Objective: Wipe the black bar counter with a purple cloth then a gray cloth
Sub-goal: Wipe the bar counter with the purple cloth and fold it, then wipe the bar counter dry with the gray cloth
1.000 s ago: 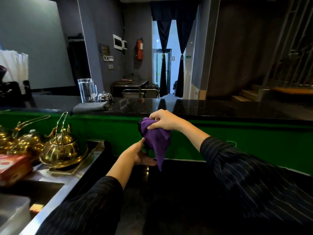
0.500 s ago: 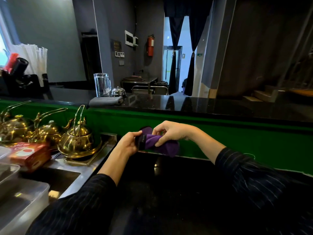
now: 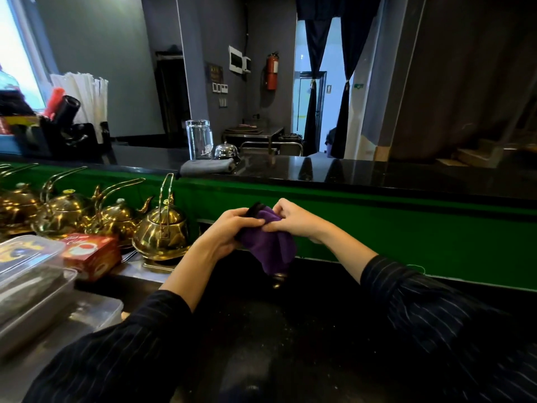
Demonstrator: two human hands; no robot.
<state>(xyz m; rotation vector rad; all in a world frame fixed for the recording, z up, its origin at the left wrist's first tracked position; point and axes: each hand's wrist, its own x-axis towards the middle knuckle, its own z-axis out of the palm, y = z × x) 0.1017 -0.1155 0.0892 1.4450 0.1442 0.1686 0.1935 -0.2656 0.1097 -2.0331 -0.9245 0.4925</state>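
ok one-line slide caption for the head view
Left hand and right hand hold the purple cloth below the black counter, gray cloth folded beside a glass.

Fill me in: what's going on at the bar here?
A person stands behind the bar and holds a purple cloth in both hands, the left hand gripping one side and the right hand pinching the other. The cloth hangs in front of the green panel, below the black bar counter and not touching it. A folded gray cloth lies on the counter beside a glass and a bell.
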